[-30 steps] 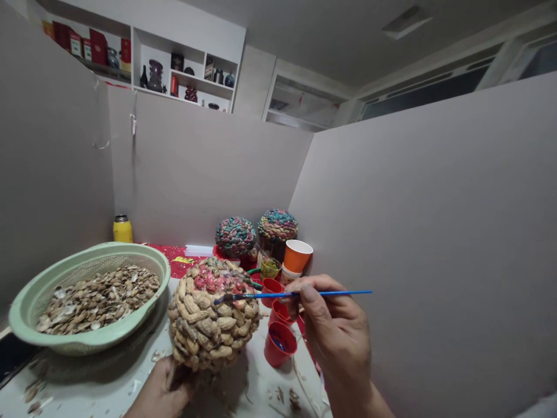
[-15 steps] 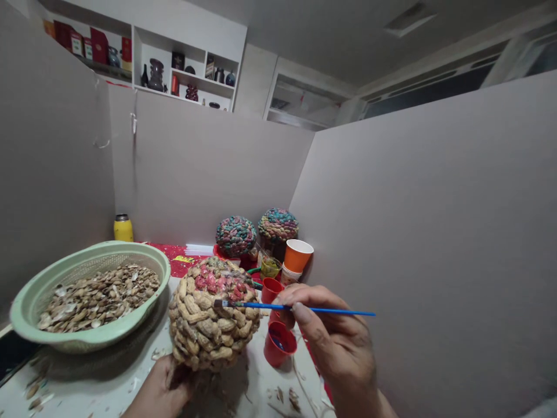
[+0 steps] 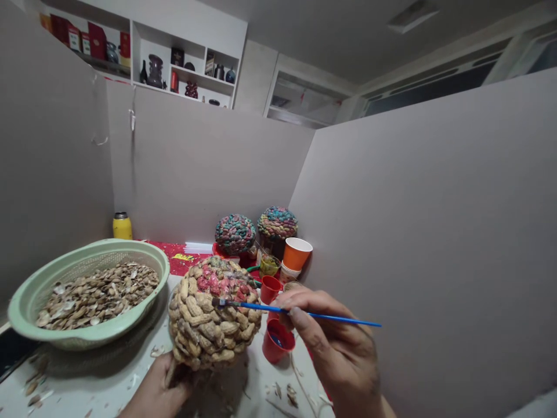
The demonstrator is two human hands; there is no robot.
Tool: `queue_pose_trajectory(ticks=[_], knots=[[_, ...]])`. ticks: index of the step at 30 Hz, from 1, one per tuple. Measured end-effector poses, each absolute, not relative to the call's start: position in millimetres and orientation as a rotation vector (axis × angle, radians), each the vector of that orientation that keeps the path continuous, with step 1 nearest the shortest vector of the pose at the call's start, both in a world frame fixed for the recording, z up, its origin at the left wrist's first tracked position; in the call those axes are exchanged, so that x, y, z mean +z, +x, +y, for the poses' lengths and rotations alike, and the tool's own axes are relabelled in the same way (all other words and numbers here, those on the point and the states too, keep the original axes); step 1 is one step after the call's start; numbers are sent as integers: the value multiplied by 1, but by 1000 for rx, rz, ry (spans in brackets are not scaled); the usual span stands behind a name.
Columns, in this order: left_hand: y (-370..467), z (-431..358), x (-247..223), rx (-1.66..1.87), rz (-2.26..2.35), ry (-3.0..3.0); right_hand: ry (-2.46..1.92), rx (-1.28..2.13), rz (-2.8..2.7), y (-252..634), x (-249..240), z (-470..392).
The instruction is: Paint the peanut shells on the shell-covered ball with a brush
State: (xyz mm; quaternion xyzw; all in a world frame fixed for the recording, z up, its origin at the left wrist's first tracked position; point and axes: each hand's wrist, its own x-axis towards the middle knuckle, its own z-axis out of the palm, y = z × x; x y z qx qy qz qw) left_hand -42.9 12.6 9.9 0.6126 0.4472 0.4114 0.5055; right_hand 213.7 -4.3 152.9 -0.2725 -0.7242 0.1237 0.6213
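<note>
A rounded form covered in peanut shells stands upright over the white table, its shells mostly bare tan with pink and greenish paint near the top. My left hand grips it from below at its lower left; the fingertips are hidden under it. Between the thumb and fingers of my right hand is a blue paintbrush, its dark bristles at the front of the shells, just under the pink patch. Beside the form are a red cup with dark blue paint and another red cup behind.
A green basket of shells sits at the left, a yellow bottle behind it. Two painted shell-covered forms stand at the back, near an orange paper cup. Grey partitions enclose the table.
The brush has tilted, its handle end now lower, and my right hand has turned slightly with it. My left hand still holds the form. The whole view has shifted a little.
</note>
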Motion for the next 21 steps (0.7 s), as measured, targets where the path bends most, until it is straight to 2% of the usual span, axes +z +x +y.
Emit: queue_pose_trajectory(ticks=[10,17,21], knots=[[-38,6,29,1014,1040,1458,-653,204,-1561,211,163,-15],[-37,5,29,1033,1057,1449,-605,174,-1758,209,158,-16],[-39,5,27,1037,1064,1481,-659,153,-1672,209,160,-21]])
